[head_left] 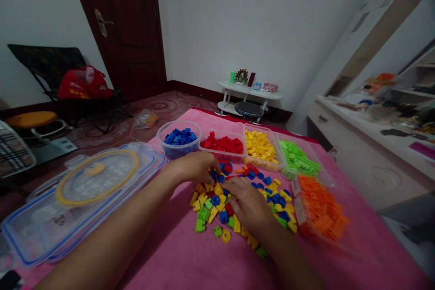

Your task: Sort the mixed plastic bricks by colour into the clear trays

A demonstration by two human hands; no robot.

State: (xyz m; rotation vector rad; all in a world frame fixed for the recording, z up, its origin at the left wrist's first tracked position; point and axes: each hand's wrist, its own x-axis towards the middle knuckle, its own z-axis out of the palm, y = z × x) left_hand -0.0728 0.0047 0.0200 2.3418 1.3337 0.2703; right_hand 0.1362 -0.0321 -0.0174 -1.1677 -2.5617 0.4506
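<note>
A heap of small mixed-colour plastic blocks (238, 201) lies on the pink cloth (176, 253). My left hand (195, 166) rests at the heap's far left edge, fingers curled and pinched down among blue and red pieces. My right hand (249, 206) lies on top of the heap, fingers bent onto the blocks; what it holds, if anything, is hidden. Beyond the heap stand clear tubs sorted by colour: blue blocks (180, 137), red blocks (222, 143), yellow blocks (260, 146), green blocks (297, 157). A tub of orange blocks (319, 210) sits at the right.
Clear container lids (81, 195), one with a yellow ring, are stacked at the left. A folding chair with a red bag (83, 82), a dark door (125, 27) and a small white shelf table (249, 93) stand behind. A white dresser (367, 154) lines the right side.
</note>
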